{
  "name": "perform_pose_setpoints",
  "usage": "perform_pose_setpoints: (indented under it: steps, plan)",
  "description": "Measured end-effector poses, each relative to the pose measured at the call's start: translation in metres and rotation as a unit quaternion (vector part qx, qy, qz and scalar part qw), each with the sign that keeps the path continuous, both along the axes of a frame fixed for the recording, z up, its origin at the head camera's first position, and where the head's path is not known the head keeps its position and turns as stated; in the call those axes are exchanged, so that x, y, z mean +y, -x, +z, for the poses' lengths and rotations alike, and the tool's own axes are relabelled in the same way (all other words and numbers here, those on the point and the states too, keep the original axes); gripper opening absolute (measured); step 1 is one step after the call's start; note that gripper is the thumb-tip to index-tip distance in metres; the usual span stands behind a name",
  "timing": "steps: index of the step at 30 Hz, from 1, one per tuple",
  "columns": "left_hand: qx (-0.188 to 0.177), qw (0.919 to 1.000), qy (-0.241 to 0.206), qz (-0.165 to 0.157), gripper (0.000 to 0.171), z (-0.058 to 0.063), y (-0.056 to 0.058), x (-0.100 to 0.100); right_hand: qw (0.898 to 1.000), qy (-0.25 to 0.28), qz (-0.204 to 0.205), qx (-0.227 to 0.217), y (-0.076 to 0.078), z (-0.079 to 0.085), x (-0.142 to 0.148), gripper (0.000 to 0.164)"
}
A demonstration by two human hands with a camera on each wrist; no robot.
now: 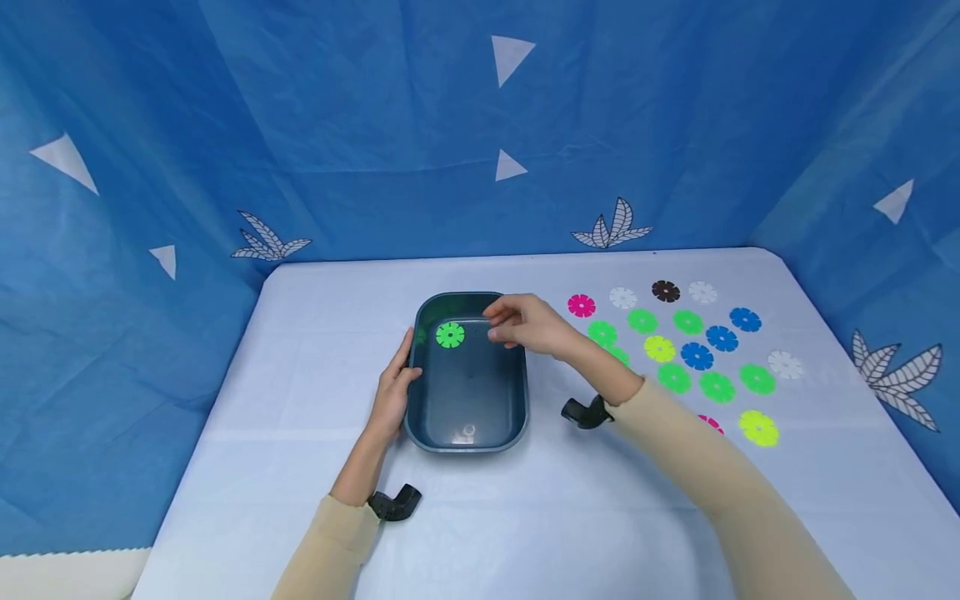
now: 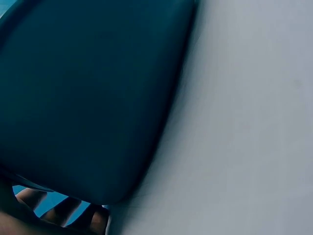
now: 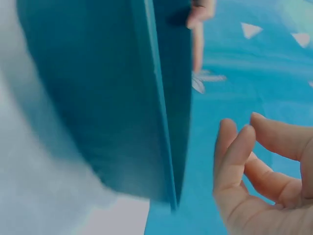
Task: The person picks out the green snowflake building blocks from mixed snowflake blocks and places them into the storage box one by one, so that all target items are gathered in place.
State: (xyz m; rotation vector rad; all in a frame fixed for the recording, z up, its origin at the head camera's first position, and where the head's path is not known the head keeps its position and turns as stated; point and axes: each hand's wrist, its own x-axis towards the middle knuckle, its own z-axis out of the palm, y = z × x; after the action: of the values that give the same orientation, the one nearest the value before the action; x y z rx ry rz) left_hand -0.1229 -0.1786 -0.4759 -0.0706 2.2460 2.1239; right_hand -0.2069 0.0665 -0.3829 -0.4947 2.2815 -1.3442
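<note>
A dark blue tray [image 1: 468,433] sits near the middle of the tabletop [image 1: 300,333], its long axis running from the near edge toward the far edge. The left hand [image 1: 392,392] rests flat against its left rim, fingers straight. The right hand [image 1: 525,325] hovers over the tray's far end, fingers loosely apart and empty, beside a green disc [image 1: 450,335] lying inside.

- White table [image 1: 300,500] with a cloth on top.
- Blue curtain [image 1: 375,125] behind, with white triangles and leaves.
- Two black bent pieces [image 1: 395,503] on the table, well apart.
</note>
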Motion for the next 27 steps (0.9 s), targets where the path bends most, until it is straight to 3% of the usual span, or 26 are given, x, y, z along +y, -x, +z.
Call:
perform_pose_setpoints:
  steps: [6, 14, 27]
  plan:
    - [0.001, 1.0000, 0.004, -0.001, 0.063, 0.000, 0.000, -0.001, 0.996, -0.038, -0.082, 0.010, -0.016, -0.002, 0.064, 0.040]
    - [0.000, 0.9999, 0.010, 0.001, 0.062, 0.001, 0.000, -0.002, 0.980, -0.104, -0.171, 0.013, -0.026, -0.017, 0.136, 0.045]
    - [-0.001, 0.9999, 0.011, -0.002, 0.063, -0.001, 0.000, 0.000, 0.969, -0.173, -0.178, 0.006, -0.026, -0.056, 0.165, 0.054]
